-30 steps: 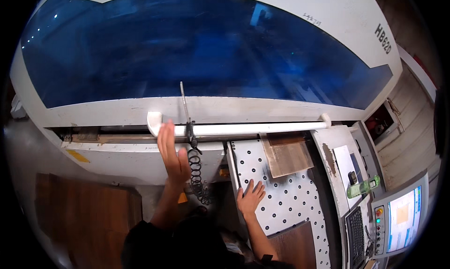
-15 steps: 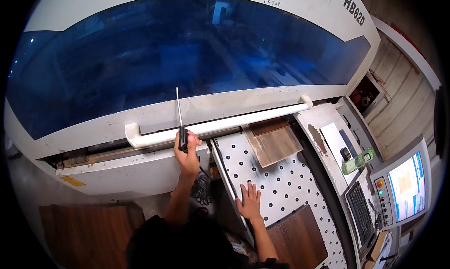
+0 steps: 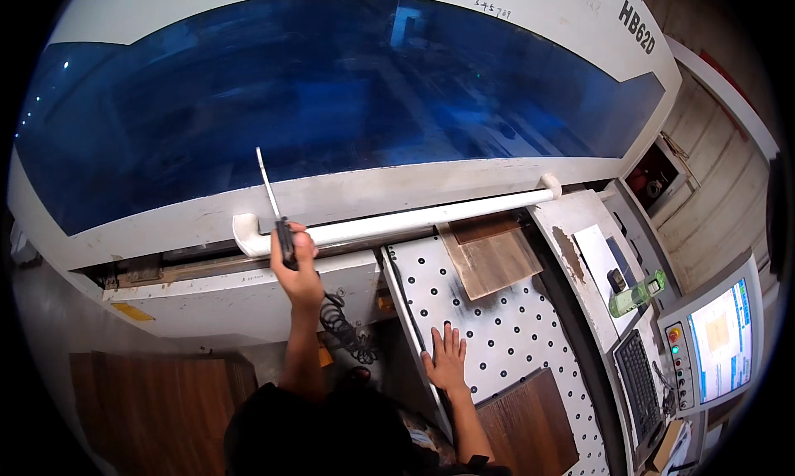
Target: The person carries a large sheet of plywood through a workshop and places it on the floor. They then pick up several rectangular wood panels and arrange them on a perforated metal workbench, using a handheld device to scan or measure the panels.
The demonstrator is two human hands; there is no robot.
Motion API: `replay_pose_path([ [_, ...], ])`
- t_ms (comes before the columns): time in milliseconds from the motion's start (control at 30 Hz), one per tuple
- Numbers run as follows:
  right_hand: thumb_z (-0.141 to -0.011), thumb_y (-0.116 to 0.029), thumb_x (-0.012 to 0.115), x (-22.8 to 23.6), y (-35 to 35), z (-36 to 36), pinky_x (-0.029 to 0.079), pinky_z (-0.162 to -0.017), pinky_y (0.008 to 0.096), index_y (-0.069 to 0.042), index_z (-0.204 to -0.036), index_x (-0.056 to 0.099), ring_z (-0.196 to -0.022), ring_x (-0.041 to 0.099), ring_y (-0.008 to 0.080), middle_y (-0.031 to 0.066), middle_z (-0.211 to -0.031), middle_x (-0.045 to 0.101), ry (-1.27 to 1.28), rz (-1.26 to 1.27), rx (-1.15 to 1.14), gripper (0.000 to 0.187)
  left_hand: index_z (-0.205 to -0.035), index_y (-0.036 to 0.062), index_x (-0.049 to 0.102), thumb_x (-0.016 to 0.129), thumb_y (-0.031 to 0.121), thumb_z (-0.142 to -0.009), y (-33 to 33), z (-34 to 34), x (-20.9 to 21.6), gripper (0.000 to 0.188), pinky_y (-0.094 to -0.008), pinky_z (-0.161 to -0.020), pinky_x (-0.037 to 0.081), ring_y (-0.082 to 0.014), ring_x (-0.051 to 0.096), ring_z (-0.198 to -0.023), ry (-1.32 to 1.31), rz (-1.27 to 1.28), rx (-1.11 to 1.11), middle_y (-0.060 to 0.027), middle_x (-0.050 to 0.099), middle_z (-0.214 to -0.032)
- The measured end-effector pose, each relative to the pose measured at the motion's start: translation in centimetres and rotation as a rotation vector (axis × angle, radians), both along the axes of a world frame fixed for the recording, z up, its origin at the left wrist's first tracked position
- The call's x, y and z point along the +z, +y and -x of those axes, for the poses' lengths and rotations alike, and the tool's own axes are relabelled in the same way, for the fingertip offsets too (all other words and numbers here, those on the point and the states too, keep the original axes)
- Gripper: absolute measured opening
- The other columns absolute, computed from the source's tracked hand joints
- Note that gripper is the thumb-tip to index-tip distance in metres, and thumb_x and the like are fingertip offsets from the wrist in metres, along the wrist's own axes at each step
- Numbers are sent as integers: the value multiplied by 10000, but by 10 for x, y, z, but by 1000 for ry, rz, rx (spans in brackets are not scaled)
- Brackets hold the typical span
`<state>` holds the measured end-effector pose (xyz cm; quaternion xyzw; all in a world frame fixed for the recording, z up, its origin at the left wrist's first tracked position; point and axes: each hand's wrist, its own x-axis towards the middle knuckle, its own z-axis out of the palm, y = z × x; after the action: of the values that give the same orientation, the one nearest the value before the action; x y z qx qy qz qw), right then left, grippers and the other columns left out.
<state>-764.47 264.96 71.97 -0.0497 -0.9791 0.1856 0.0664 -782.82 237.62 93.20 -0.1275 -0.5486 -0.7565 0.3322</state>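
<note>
one dotted white table (image 3: 515, 331) bears spread right fingers (image 3: 448, 343), while left fingers (image 3: 304, 248) grasp one air gun (image 3: 285, 234)

It was a workshop: a large windowed machine (image 3: 331, 103) stood far, wood-grained boards (image 3: 530, 422) lay on the worktop (image 3: 509, 331), a control screen (image 3: 719, 339) at right.

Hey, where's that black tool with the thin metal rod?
In the head view, left of centre: the black tool is in the left grip, near the left end of the white bar.
</note>
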Motion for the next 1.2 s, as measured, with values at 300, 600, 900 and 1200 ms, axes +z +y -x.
replay_pose_path([
  [300, -931, -396, 555, -6, 1, 1, 102, -1192, 612, -99, -1540, 346, -1488, 180, 469, 267, -1606, 234, 25, -11, 14, 710, -1073, -12, 580, 550, 250, -1020, -8, -14, -3, 269, -275, -702, 452, -101, 525, -700, -33, 74, -436, -31, 576, -754],
  [600, -1037, -291, 530, 30, 44, -2, 454, -1026, 431, -17, -1271, 603, -1179, 602, 325, 205, -1222, 661, 105, 1150, -97, 367, -1040, 3, 638, 597, 514, -982, 44, -32, -68, 516, -275, -569, 514, -120, 616, -624, -499, 1084, -1579, -34, 624, -700],
  [900, -1004, -224, 630, 54, 45, -76, 314, -395, 213, -63, -908, 642, -436, 391, 48, -33, -590, 491, 385, 1385, -562, 188, -958, 37, 656, 596, 456, -997, 84, -71, -76, 425, -283, -553, 480, -107, 581, -625, -509, 1241, -1767, -4, 599, -677],
  [1200, -1009, -278, 630, 50, 13, -84, 243, -380, 218, -141, -702, 476, -416, 345, 37, -62, -545, 409, 484, 1323, -671, 369, -961, 37, 653, 602, 455, -993, 108, -70, -84, 422, -277, -595, 475, -121, 582, -642, -432, 1266, -1835, -18, 600, -705],
])
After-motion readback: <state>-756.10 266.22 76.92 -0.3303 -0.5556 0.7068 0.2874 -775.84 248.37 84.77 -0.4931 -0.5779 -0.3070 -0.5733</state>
